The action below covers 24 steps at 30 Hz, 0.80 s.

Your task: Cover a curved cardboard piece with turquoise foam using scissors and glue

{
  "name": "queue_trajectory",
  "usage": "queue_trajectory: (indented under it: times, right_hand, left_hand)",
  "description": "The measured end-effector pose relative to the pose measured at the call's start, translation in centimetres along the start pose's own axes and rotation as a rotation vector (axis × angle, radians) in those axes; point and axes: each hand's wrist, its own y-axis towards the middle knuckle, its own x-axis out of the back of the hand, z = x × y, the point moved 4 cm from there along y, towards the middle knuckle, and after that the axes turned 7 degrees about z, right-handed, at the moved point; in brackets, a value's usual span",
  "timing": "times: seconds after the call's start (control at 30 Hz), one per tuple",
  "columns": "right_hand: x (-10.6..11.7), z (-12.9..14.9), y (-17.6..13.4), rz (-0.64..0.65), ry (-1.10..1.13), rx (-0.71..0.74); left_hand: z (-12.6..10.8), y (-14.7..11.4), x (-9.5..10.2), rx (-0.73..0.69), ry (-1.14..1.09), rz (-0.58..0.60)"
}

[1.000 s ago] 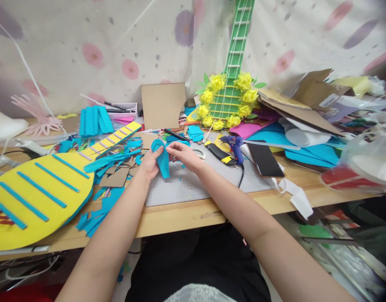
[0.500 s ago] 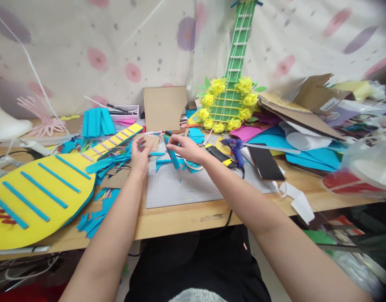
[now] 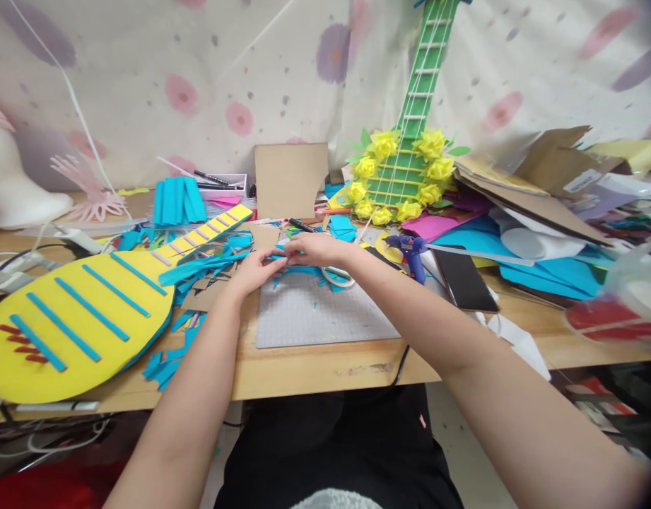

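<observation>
My left hand (image 3: 257, 272) and my right hand (image 3: 317, 249) meet above the back left of a grey cutting mat (image 3: 319, 322). Their fingers are closed around a blue paper strip (image 3: 276, 252), mostly hidden by the fingers. Scraps of blue paper and a white tape ring (image 3: 342, 280) lie on the mat by my right wrist. Left of my left hand is a heap of blue paper strips (image 3: 198, 267). A yellow paper lute shape (image 3: 86, 311) with blue and lilac bars lies further left.
A blue glue gun (image 3: 410, 253) and a black phone (image 3: 466, 279) lie right of my right forearm. Behind stand a cardboard sheet (image 3: 290, 180) and a green paper guitar (image 3: 404, 152) with yellow flowers. Piled blue paper (image 3: 553, 272) and a bagged cup (image 3: 616, 304) are at right.
My hands were apart, with the blue strip hanging from my right hand. Now they have come together at the strip. The view has shifted slightly left.
</observation>
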Motion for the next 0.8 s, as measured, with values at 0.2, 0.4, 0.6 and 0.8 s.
queue_trajectory:
  times: [0.2, 0.4, 0.6, 0.8]
  right_hand:
    - [-0.8, -0.7, -0.1, -0.029, 0.051, -0.031]
    - [-0.9, -0.9, 0.1, -0.131, 0.01, -0.045]
    - [-0.4, -2.0, -3.9, -0.471, 0.126, -0.204]
    - [-2.4, -3.8, -14.7, -0.49, 0.326, -0.669]
  left_hand:
    - [0.4, 0.2, 0.1, 0.006, -0.098, -0.047]
    - [0.6, 0.2, 0.2, 0.03, -0.19, -0.128]
    - [1.4, 0.6, 0.9, -0.055, -0.39, -0.432]
    - [1.9, 0.9, 0.8, -0.06, -0.526, -0.598]
